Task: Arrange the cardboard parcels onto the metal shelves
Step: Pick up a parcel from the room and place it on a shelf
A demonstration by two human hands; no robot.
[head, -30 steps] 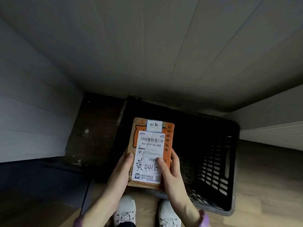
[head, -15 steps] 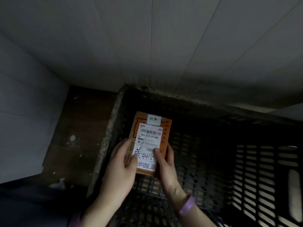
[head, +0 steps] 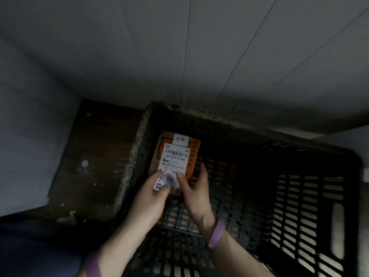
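A small orange cardboard parcel (head: 176,155) with a white barcode label lies low inside the far-left corner of a black slatted plastic crate (head: 307,216). My left hand (head: 151,198) grips its near-left end, thumb on the label. On the near-right end, my right hand (head: 196,194) has its thumb on the label and its fingers spread along the right edge. The parcel's near end is hidden under both hands, which are slightly blurred. No metal shelf is in view.
Pale panelled walls (head: 179,56) rise behind and left of the crate. A dark brown floor patch (head: 93,156) with white specks lies left of the crate's dusty left rim (head: 131,164). I wear a purple wristband (head: 216,232).
The view has closed in on the crate. Both hands have carried the parcel down and forward, deeper into the crate's far-left corner.
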